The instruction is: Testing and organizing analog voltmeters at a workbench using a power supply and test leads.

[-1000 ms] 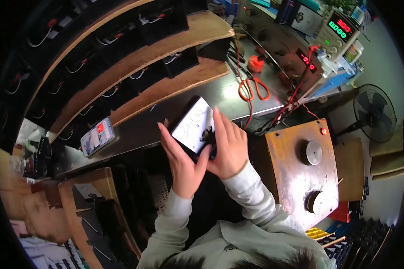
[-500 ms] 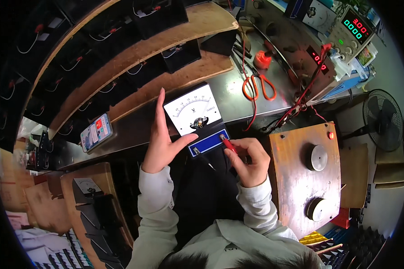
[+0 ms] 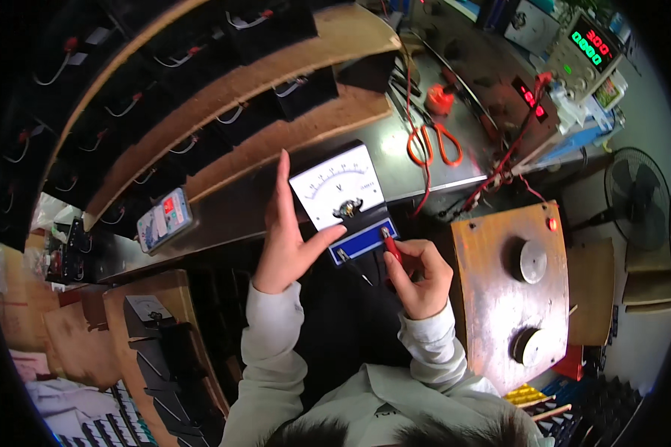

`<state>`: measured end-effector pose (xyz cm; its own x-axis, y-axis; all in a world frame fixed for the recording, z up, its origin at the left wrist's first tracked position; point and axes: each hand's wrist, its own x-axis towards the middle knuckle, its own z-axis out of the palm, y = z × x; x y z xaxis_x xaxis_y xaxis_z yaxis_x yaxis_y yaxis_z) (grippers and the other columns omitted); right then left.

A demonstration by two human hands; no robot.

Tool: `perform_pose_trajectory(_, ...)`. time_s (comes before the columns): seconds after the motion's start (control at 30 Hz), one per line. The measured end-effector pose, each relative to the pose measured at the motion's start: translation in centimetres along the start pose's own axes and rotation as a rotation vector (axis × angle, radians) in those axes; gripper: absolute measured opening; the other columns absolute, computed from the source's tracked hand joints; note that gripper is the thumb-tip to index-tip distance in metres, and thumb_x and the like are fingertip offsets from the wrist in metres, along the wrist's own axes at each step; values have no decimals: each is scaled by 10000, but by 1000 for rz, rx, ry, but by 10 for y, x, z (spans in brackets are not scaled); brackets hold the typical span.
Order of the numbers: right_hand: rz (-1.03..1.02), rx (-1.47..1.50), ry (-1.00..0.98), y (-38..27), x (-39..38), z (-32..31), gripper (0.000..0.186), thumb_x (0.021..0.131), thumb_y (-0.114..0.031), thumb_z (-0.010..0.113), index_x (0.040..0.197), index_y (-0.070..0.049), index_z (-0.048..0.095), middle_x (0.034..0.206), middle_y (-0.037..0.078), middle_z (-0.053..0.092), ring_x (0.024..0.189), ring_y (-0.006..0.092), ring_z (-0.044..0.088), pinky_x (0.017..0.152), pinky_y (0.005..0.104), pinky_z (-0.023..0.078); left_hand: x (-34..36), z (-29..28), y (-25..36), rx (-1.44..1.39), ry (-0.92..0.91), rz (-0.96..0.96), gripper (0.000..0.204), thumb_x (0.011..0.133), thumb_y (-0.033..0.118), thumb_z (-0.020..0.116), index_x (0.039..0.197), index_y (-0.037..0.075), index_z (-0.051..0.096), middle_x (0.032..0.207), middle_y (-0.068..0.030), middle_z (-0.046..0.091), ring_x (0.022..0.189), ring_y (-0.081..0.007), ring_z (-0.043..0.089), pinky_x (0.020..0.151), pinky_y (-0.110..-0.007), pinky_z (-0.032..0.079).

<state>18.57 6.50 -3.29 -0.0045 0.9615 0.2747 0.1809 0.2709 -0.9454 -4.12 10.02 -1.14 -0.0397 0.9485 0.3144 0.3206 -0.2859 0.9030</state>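
A square analog voltmeter [image 3: 334, 173] with a white dial, black lower body and blue terminal strip [image 3: 361, 243] sits in front of me over my lap. My left hand [image 3: 283, 249] holds it along the left side, long fingers extended upward and thumb on the lower edge of the face. My right hand [image 3: 423, 279] pinches a red plug or clip [image 3: 394, 250] at the strip's right terminal. A thin dark lead with a light tip hangs below the strip; its other details are too small to make out.
Wooden shelves [image 3: 328, 41] hold black meter housings. A phone [image 3: 164, 220] leans at the bench edge, near orange scissors [image 3: 447, 145] and a power supply [image 3: 581, 56]. A wooden board with two metal discs [image 3: 508, 313] stands at right, more meters [image 3: 145, 305] at left.
My right hand has left the meter's side and moved down to the red piece at the terminal. My left hand shifted along the meter, uncovering its dial and blue strip.
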Motion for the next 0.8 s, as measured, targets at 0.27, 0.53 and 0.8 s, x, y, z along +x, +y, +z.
perform_pose_trajectory(0.27,418,278,-44,8,18,-8,411,1147,-367,434,1242,9,571,956,110,707,717,114,652,621,224,511,-2,1,-10,-49,-8,38,1258,775,36,897,1698,91,45,1453,-235,508,1281,-309,610,1043,-413,540)
perform_pose_trajectory(0.53,193,174,-106,5,-7,4,261,1088,-226,583,1217,2,592,802,120,713,662,167,714,597,316,571,-55,63,37,-246,256,-134,697,956,141,760,1533,-38,413,1406,-177,578,1299,-266,559,1126,-382,402)
perform_pose_trajectory(0.8,202,-481,101,30,-111,-126,321,1016,-187,650,1298,-39,609,948,203,729,824,398,729,712,457,584,-21,232,52,117,-399,369,1144,584,304,1013,1478,-79,411,1364,-286,529,1350,-444,486,1124,-552,404)
